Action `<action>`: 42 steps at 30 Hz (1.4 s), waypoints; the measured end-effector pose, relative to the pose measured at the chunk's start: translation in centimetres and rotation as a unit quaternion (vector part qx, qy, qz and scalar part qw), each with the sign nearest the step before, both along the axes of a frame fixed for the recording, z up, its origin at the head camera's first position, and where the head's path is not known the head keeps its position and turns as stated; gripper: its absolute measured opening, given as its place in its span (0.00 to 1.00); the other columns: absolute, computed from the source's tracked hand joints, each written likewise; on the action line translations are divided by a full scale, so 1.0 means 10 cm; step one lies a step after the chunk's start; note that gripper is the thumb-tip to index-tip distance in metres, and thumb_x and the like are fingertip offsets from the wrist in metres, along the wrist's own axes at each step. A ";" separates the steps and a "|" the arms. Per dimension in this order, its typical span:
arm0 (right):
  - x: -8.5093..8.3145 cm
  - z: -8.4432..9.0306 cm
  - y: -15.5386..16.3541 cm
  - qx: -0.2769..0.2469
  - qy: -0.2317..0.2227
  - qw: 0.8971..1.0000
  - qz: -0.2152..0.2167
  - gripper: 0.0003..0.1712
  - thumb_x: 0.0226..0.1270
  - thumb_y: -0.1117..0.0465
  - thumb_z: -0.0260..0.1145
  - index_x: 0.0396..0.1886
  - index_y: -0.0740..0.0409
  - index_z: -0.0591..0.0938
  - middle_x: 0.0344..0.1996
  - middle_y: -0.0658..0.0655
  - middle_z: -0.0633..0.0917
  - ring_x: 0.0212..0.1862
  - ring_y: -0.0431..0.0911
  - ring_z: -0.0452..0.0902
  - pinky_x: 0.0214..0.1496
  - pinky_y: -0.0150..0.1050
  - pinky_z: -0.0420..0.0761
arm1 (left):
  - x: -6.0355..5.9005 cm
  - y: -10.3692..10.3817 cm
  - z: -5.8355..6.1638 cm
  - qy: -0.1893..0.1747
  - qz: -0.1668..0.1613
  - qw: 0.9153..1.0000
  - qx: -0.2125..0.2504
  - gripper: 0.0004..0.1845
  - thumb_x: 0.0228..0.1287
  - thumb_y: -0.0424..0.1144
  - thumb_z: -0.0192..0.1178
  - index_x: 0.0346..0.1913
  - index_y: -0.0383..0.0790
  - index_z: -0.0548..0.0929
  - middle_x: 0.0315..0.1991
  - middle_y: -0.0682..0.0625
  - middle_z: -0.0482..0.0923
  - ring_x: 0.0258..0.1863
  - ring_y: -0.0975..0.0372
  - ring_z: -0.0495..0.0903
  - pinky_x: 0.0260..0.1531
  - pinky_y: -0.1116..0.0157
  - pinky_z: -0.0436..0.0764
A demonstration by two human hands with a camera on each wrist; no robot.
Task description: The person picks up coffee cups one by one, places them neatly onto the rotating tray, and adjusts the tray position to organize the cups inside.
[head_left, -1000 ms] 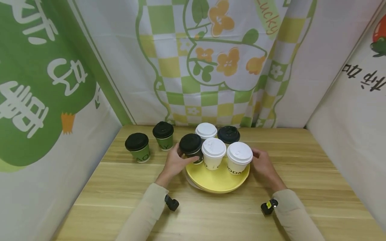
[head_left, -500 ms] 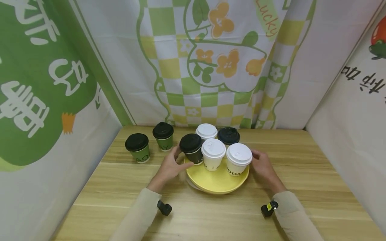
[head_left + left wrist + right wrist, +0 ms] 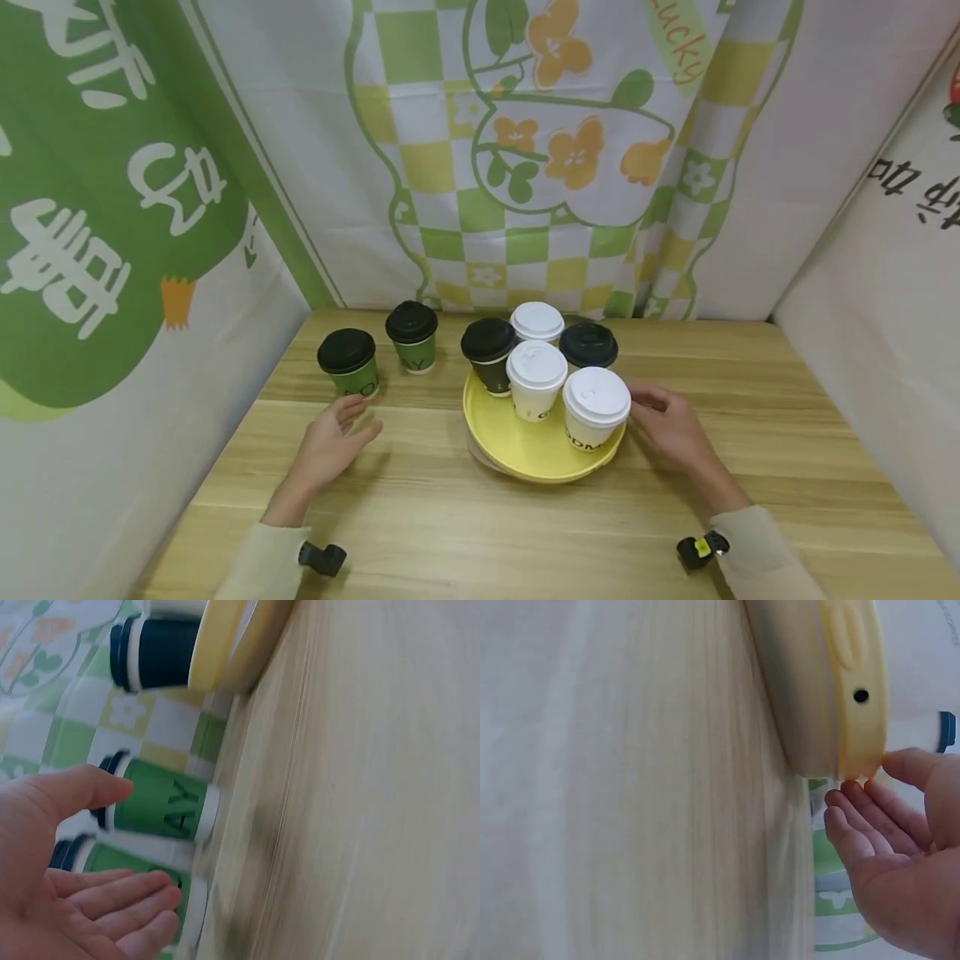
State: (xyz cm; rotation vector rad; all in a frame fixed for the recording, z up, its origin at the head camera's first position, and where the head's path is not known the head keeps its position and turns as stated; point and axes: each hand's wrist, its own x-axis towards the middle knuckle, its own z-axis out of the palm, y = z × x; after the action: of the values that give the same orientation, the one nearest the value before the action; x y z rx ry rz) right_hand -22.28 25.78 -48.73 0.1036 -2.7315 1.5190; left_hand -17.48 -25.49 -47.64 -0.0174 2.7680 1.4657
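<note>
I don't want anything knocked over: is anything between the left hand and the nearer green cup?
Nothing visible stands between the left hand and the nearer green cup. The farther green cup stands behind that one and to its right, off the hand's path.

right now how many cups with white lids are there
3: a front cup beside the right hand and a middle cup, both on the yellow tray, plus a back cup behind them, its base hidden. More could be hidden.
</note>
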 end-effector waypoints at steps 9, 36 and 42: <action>-0.04 0.04 -0.02 0.000 -0.011 0.998 -0.068 0.27 0.83 0.45 0.59 0.68 0.57 0.84 0.64 0.61 0.86 0.66 0.53 0.81 0.55 0.24 0.77 | -0.29 -0.31 0.02 -0.006 0.061 0.998 -0.015 0.50 0.73 0.45 0.67 0.83 0.26 0.48 0.82 0.26 0.52 0.83 0.34 0.54 0.80 0.38 0.61; -0.11 -0.06 -0.23 -0.054 -0.023 0.996 -0.065 0.26 0.85 0.53 0.57 0.73 0.62 0.78 0.71 0.67 0.80 0.75 0.59 0.74 0.76 0.55 0.76 | -0.48 0.02 0.00 0.108 0.110 0.982 0.108 0.45 0.59 0.45 0.81 0.75 0.37 0.70 0.71 0.38 0.76 0.74 0.45 0.74 0.77 0.48 0.71; -0.10 -0.06 -0.23 -0.052 -0.021 0.996 -0.069 0.26 0.85 0.54 0.58 0.72 0.63 0.78 0.70 0.67 0.80 0.74 0.60 0.74 0.76 0.55 0.75 | -0.42 0.30 0.21 0.111 0.069 0.983 0.131 0.44 0.59 0.46 0.81 0.75 0.41 0.70 0.72 0.42 0.76 0.74 0.49 0.74 0.77 0.51 0.72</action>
State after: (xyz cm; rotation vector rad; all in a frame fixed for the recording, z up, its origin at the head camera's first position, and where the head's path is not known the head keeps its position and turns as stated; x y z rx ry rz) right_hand -23.31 23.52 -49.38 -0.1178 -2.6211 1.6368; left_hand -21.73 -22.50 -45.59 -0.0481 2.7592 1.9719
